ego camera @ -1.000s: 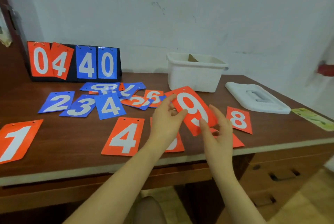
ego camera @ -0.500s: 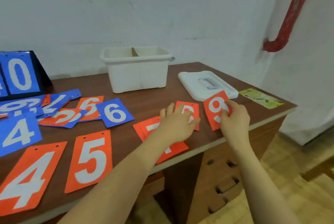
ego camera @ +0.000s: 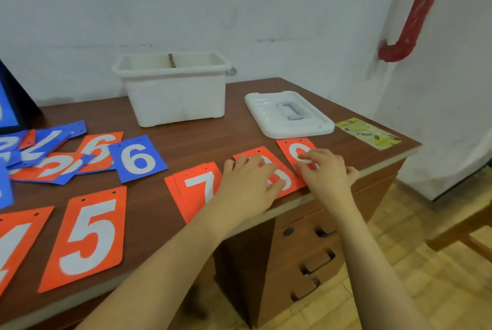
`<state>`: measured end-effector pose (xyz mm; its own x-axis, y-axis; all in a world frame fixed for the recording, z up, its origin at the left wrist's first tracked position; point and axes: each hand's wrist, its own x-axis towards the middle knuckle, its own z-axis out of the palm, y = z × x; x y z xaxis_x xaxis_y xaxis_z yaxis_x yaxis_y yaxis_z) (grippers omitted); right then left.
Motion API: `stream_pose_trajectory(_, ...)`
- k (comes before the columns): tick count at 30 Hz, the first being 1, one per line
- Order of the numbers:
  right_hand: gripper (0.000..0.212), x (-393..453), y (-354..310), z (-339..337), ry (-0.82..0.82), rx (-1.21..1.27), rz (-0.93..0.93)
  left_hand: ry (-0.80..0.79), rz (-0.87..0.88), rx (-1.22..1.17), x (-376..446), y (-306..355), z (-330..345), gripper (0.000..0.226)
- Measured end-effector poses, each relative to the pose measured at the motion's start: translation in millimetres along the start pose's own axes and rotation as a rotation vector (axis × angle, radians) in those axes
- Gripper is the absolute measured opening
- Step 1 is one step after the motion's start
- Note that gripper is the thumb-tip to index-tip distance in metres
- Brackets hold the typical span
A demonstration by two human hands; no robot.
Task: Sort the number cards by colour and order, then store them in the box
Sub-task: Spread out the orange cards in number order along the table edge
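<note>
From the head view, the right hand (ego camera: 326, 172) lies flat with straight fingers on the orange 9 card (ego camera: 288, 147), and the left hand (ego camera: 250, 186), fingers relaxed, presses the orange 8 card (ego camera: 291, 182) just left of it, near the desk (ego camera: 202, 132) edge. The orange 7 card (ego camera: 195, 188) lies left of the left hand, the box (ego camera: 173, 90) well beyond both. To lay the row well, slide each card flat until edges sit parallel, clear of the desk edge.

Orange cards (ego camera: 90, 236) and blue cards (ego camera: 137, 160) (white numerals) — white box (ego camera: 175, 95), brown desk (ego camera: 202, 132).

Red 7 (ego camera: 198, 188), 8 (ego camera: 279, 172), 9 (ego camera: 296, 152) flat; white box (ego camera: 175, 95) open.
</note>
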<state>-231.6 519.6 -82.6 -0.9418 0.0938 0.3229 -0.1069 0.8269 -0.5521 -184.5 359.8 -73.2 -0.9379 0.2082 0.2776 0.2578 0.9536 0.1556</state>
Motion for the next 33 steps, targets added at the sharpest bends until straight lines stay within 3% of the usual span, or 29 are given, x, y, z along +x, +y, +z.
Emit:
stream_pose_trajectory(4, 0.021, -7.3, -42.9, 1.7, -0.030, 0.225, -0.189, 0.216, -0.009, 0.059, -10.9, -29.6, -35.2, 0.038)
stream_pose_trajectory(10, 0.015, -38.9, -149.7, 34.3, -0.194, 0.352, -0.502, 0.317, -0.176, 0.245, -65.9, -117.5, -103.7, 0.034)
stream_pose_trajectory(13, 0.018, -48.1, -200.5, 60.5, -0.329, 0.284, -0.610, 0.247, -0.293, 0.282, -98.9, -164.5, -119.8, 0.034)
stream_pose_trajectory(17, 0.023, -43.4, -259.4, 98.7, -0.444, 0.224, -0.599, 0.123, -0.455, 0.251, -122.1, -217.7, -125.4, 0.033)
stream_pose_trajectory(21, 0.042, -37.8, -287.5, 139.4, -0.656, -0.048, -0.586, -0.096, -0.506, 0.198, -125.6, -258.7, -114.5, 0.043)
stream_pose_trajectory(25, 0.044, -21.0, -278.4, 159.3, -0.520, -0.330, -0.498, -0.259, -0.508, 0.123, -126.9, -285.0, -106.8, 0.048)
stream_pose_trajectory(29, 0.045, -11.2, -281.2, 167.6, -0.417, -0.354, -0.428, -0.164, -0.525, 0.178, -129.4, -304.8, -110.1, 0.043)
stream_pose_trajectory(33, 0.072, -28.8, -309.4, 189.7, -0.379, -0.325, -0.405, -0.120, -0.437, 0.220, -123.0, -308.9, -103.2, 0.048)
